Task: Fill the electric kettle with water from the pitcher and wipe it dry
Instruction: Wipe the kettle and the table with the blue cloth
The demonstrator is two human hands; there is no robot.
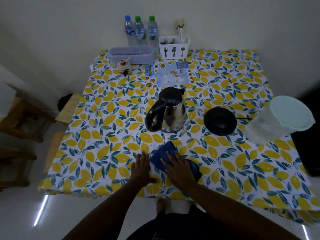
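Note:
A steel electric kettle (170,113) with a black lid and handle stands mid-table, lid down, off its round black base (220,121), which lies to its right. A translucent pitcher (277,120) with a pale lid stands at the table's right edge. A dark blue cloth (161,154) lies in front of the kettle. My right hand (179,168) rests flat on the cloth, fingers spread. My left hand (142,168) lies flat on the tablecloth just left of the cloth, touching its edge.
The table wears a lemon-print cloth (103,135). At the back stand three water bottles (140,31), a white cutlery caddy (174,47), a lilac box (131,54), a small ceramic jar (123,67) and a menu sheet (168,74). Wooden stools (22,118) stand to the left.

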